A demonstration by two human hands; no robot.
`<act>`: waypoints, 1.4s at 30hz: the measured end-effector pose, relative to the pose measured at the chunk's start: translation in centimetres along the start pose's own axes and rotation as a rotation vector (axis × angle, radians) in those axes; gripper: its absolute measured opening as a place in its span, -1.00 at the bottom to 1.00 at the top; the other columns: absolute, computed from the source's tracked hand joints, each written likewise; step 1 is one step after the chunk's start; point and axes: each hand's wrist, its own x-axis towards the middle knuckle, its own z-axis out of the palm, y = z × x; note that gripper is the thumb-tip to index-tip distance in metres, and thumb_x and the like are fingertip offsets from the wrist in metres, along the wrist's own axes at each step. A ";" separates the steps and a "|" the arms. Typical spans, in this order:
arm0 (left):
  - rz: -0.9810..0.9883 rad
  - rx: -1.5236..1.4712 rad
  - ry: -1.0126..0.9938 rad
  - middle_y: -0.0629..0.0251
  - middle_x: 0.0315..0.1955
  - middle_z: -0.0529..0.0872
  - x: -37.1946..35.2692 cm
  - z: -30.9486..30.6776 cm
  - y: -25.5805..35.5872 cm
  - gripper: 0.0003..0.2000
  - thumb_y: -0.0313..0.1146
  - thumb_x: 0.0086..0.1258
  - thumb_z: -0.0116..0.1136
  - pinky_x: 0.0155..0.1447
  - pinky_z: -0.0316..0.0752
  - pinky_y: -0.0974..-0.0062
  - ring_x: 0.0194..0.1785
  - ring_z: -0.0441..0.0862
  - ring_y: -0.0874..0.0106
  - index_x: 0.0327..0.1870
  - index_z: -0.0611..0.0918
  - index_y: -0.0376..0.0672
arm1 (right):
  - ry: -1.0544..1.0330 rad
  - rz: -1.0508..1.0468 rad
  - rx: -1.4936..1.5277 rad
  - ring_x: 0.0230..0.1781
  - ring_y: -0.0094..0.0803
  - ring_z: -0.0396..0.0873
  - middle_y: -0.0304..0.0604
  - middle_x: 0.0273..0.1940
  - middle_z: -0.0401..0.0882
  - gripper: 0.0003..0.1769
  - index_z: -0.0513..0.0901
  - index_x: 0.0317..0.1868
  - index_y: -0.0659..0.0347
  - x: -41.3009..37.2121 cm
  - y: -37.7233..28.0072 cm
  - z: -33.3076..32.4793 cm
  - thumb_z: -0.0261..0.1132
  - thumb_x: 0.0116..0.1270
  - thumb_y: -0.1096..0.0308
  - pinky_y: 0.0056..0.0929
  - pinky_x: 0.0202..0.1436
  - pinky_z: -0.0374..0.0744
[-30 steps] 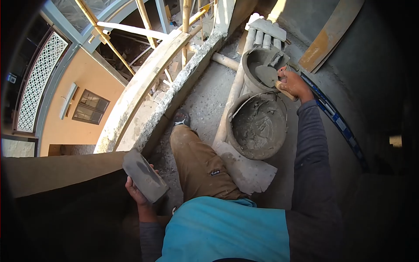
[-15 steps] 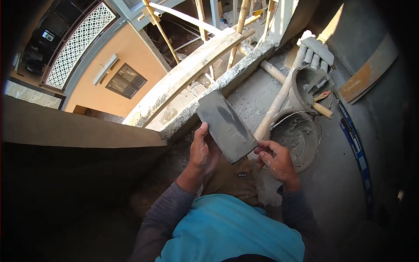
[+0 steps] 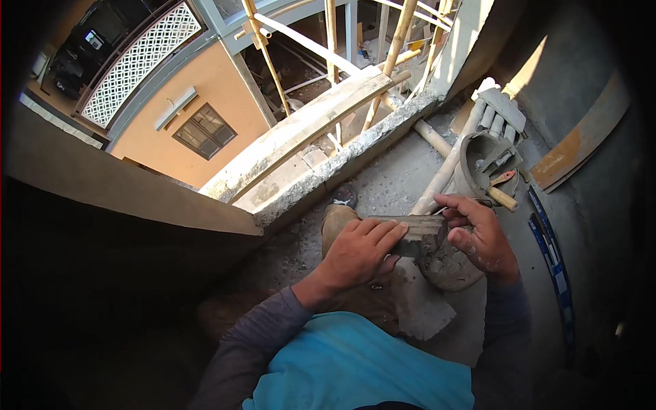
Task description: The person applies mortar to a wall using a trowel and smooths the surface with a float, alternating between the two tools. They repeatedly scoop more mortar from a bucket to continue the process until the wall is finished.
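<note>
My left hand [image 3: 362, 253] is closed around a mortar-smeared, flat grey rectangular slab [image 3: 425, 227], now turned so that a ridged edge faces up. Just past its right end is my right hand [image 3: 482, 239], thumb and fingers apart and curved. Beneath both hands sits a bucket [image 3: 454, 279] with wet mortar, largely covered by the slab and the right hand. A pale, rough-edged sheet [image 3: 418, 304] lies below the slab, close to my knees.
A second bucket [image 3: 467, 179] holds tools, with a brush [image 3: 503, 178] at its rim. Poles [image 3: 437, 184] lie beside it. Blue level-like bars [image 3: 557, 266] rest on the floor to the right. A rough low ledge [image 3: 342, 158] borders the drop, with bamboo scaffolding [image 3: 389, 55] beyond.
The slab has tipped from showing its broad face to nearly edge-on and moved right, over the bucket. My left hand now grips it from above; my right hand has moved right and come off its corner.
</note>
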 end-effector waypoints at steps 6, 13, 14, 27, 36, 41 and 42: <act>0.142 0.242 0.053 0.28 0.09 0.62 1.7 1.0 0.8 -0.48 -0.16 0.25 0.28 0.08 0.42 0.37 0.06 0.58 0.36 0.24 0.53 -0.12 | -0.213 0.121 -0.640 -0.14 -0.01 0.58 0.02 -0.20 0.58 -0.39 0.51 -0.09 0.27 0.8 -2.6 1.0 0.60 -0.02 0.09 -0.18 -0.07 0.54; 0.077 0.345 0.320 0.26 0.13 0.64 2.9 -3.2 0.5 -0.74 -0.28 0.19 0.41 0.22 0.37 0.28 0.25 0.51 0.20 -0.12 0.69 -0.06 | 0.149 0.204 -1.001 -0.07 -0.03 0.55 -0.04 -0.13 0.54 -0.43 0.50 -0.06 0.15 1.3 -2.4 -4.3 0.55 -0.02 0.15 -0.08 0.02 0.52; 0.052 0.383 0.386 0.25 0.12 0.65 1.7 -4.4 -0.4 -0.82 -0.32 0.16 0.45 0.25 0.36 0.26 0.29 0.49 0.14 -0.25 0.71 -0.07 | 0.239 0.242 -1.095 -0.05 -0.02 0.55 -0.04 -0.11 0.55 -0.43 0.51 -0.04 0.14 1.8 -1.4 -6.1 0.55 -0.01 0.14 -0.05 0.04 0.52; -0.217 1.873 1.126 -0.26 0.30 0.36 -19.5 -34.0 0.5 -0.52 -0.32 0.59 -0.28 0.42 0.34 0.19 0.38 0.38 0.06 0.34 0.23 -0.58 | -0.124 0.327 -1.607 0.06 -0.03 0.55 0.01 -0.04 0.52 -0.45 0.62 -0.14 0.12 11.3 34.1 -23.0 0.63 -0.22 0.35 -0.10 0.15 0.51; -0.081 1.368 1.673 -0.32 0.34 0.30 -17.3 -48.2 -1.2 -0.35 -0.01 0.63 -0.36 0.54 0.08 0.22 0.45 0.26 0.03 0.34 0.31 -0.56 | -0.487 0.708 -1.733 0.22 -0.16 0.57 -0.13 0.16 0.64 -0.59 0.71 0.05 -0.04 14.9 33.9 -19.9 0.37 0.19 0.07 0.04 0.24 0.51; -0.221 1.514 1.465 -0.34 0.38 0.26 -18.1 -49.4 -2.5 -0.30 0.06 0.64 -0.39 0.53 0.12 0.21 0.44 0.28 -0.02 0.38 0.26 -0.56 | -0.379 0.633 -1.773 0.04 -0.06 0.68 -0.13 0.01 0.72 -0.68 0.78 -0.09 -0.01 14.6 24.8 -14.7 0.36 0.21 0.07 0.17 0.09 0.56; -0.233 1.498 1.464 -0.34 0.38 0.26 -18.9 -50.3 -2.9 -0.30 0.06 0.64 -0.39 0.53 0.12 0.21 0.44 0.28 -0.02 0.38 0.26 -0.56 | -0.385 0.647 -1.782 0.04 -0.06 0.68 -0.13 0.01 0.72 -0.68 0.78 -0.09 -0.01 14.1 27.2 -15.8 0.36 0.21 0.07 0.17 0.09 0.56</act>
